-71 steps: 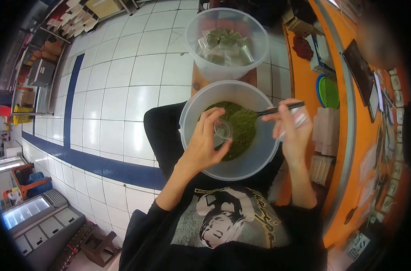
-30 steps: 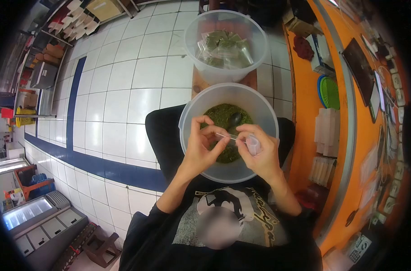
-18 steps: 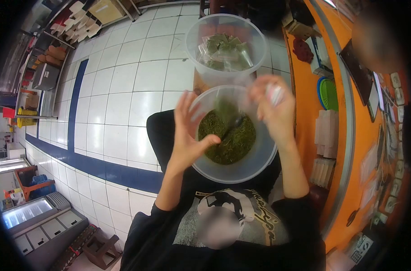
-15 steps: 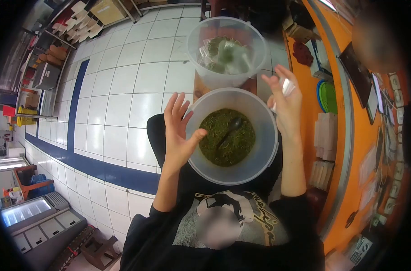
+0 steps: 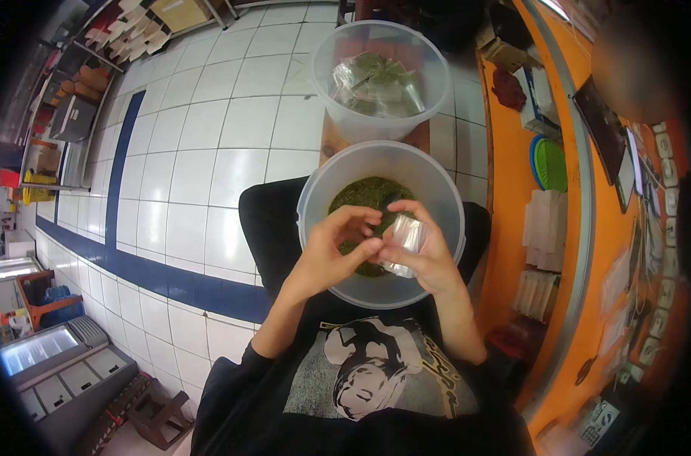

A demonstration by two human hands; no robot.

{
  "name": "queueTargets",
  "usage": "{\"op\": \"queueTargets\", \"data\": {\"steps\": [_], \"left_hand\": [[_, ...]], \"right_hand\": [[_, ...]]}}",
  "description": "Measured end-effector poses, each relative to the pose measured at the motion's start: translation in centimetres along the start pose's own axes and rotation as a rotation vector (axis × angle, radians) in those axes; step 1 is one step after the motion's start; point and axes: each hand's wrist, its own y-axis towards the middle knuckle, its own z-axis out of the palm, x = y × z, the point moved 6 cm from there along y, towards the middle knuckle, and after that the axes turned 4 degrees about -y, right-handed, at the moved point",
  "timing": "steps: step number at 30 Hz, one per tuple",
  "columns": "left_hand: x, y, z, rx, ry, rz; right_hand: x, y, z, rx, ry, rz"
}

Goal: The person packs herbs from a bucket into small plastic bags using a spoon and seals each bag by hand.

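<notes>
Over the tub [image 5: 439, 194], the right hand [image 5: 435, 258] grips clear plastic [image 5: 406, 239]; the left hand [image 5: 326, 258] is curled, its grip unclear. Beyond the tub, a bucket [image 5: 376, 128] holds packets [image 5: 376, 82].

Glossy plastic bags [image 5: 407, 237]; smooth plastic tub [image 5: 430, 181].

No word or number can be read with certainty. On the person's black T-shirt [image 5: 360, 429], large looping lettering [image 5: 439, 372] in a pale gold runs down the right edge of the printed picture, curved by the wide lens and too unclear to spell out. Toward the lower right corner, a white label [image 5: 602, 423] on a dark object carries a dark rounded mark and a small block of dark marks, its print too small to make out.
</notes>
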Motion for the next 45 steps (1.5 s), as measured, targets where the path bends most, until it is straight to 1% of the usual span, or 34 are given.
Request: {"op": "queueTargets", "data": {"steps": [1,2,6,8,9,11,12,14,15,17,18,20,21,23,24,25,26,27,28,29,30,31,33,34,35,36,37,39,40,41,43,44,45], "left_hand": [[0.4,-0.1,0.5,0.042,-0.021,-0.062],[0.3,-0.2,0.8,0.043,-0.045,-0.074],[0.7,-0.5,1.3,0.072,-0.01,-0.067],[1.1,-0.3,1.1,0.03,-0.005,-0.042],[1.0,-0.2,1.3,0.04,-0.006,-0.043],[1.5,-0.1,1.9,0.103,-0.055,-0.147],[1.6,-0.1,1.9,0.108,-0.054,-0.149],[2.4,-0.1,1.8,0.117,0.052,-0.218],[2.7,-0.2,1.7,0.112,0.056,-0.219],[2.8,-0.2,1.1,0.006,-0.106,-0.126],[2.6,-0.3,1.0,0.001,-0.101,-0.126],[2.6,-0.5,0.3,-0.091,-0.257,-0.147],[2.5,-0.4,0.1,-0.092,-0.255,-0.146],[2.4,-0.3,-1.0,-0.165,-0.337,-0.115],[2.1,-0.3,-1.2,-0.139,-0.301,-0.075],[1.8,-0.1,-1.6,-0.132,-0.25,-0.026],[1.8,-0.1,-1.8,-0.156,-0.176,-0.023],[2.4,0.1,-1.9,-0.137,-0.19,0.018],[3.0,0.1,-1.7,-0.168,-0.239,0.022],[3.5,0.3,-1.4,-0.129,-0.242,0.087],[2.2,0.1,-1.0,-0.148,-0.176,-0.041],[1.9,0.2,-0.6,-0.132,-0.206,0.055],[1.1,-0.4,0.1,-0.159,-0.12,0.063],[0.7,-1.2,0.0,-0.19,-0.109,0.071],[-0.1,-1.7,0.1,-0.22,-0.028,0.145],[-0.8,-2.1,0.3,-0.24,0.049,0.215],[-1.0,-1.6,0.4,-0.24,0.047,0.216],[-1.1,-1.9,0.2,-0.261,0.048,0.19],[-0.8,-1.8,0.4,-0.257,0.044,0.19],[-0.4,-1.5,0.6,-0.256,0.079,0.211],[-0.6,-1.4,0.9,-0.252,0.113,0.234],[-0.7,-1.4,1.2,-0.24,0.129,0.227],[-0.9,-1.5,1.3,-0.23,0.144,0.22]], "right_hand": [[0.1,0.1,0.1,0.014,-0.033,0.005],[0.2,0.1,0.4,0.027,-0.066,0.008],[0.3,-0.1,0.6,-0.016,-0.023,0.019],[0.4,-0.3,0.2,-0.05,-0.179,-0.077],[0.1,-0.4,0.0,-0.059,-0.178,-0.081],[-0.2,-0.7,-0.5,-0.099,-0.183,-0.087],[-0.3,-0.9,-0.7,-0.104,-0.181,-0.088],[-0.7,-1.2,-1.3,-0.136,-0.213,-0.037],[-0.9,-1.2,-1.6,-0.132,-0.21,-0.038],[-1.4,-1.2,-2.7,-0.213,-0.141,-0.03],[-0.9,-1.2,-2.8,-0.207,-0.138,-0.031],[-0.1,-1.2,-2.7,-0.186,-0.062,0.027],[-0.1,-1.3,-3.0,-0.184,-0.061,0.026],[-0.6,-1.5,-4.1,-0.218,0.212,0.053],[-0.3,-1.6,-4.8,-0.174,0.266,-0.018],[0.2,-2.1,-5.5,-0.295,0.239,-0.08],[1.1,-3.0,-6.0,-0.447,0.204,-0.139],[1.5,-3.7,-6.6,-0.595,0.051,-0.201],[0.8,-4.2,-7.7,-0.64,0.155,-0.232],[1.2,-4.5,-8.0,-0.616,-0.143,-0.297],[1.0,-4.6,-8.4,-0.593,-0.225,-0.323],[0.9,-4.2,-7.6,-0.541,-0.229,-0.288],[0.9,-3.3,-3.7,-0.446,-0.21,-0.245],[1.0,-3.2,-1.7,-0.387,-0.385,-0.232],[1.2,-3.1,-0.5,-0.344,-0.565,-0.227],[1.6,-2.8,1.4,-0.298,-0.761,-0.506],[1.8,-2.5,1.2,-0.297,-0.763,-0.506],[1.0,-2.1,1.6,-0.27,-0.725,-0.328],[1.0,-2.2,1.8,-0.287,-0.767,-0.382],[1.0,-2.3,1.7,-0.292,-0.771,-0.381],[0.7,-2.5,1.1,-0.324,-0.677,-0.289],[1.0,-2.8,0.9,-0.328,-0.678,-0.291],[0.5,-2.9,0.1,-0.345,-0.555,-0.096]]}}
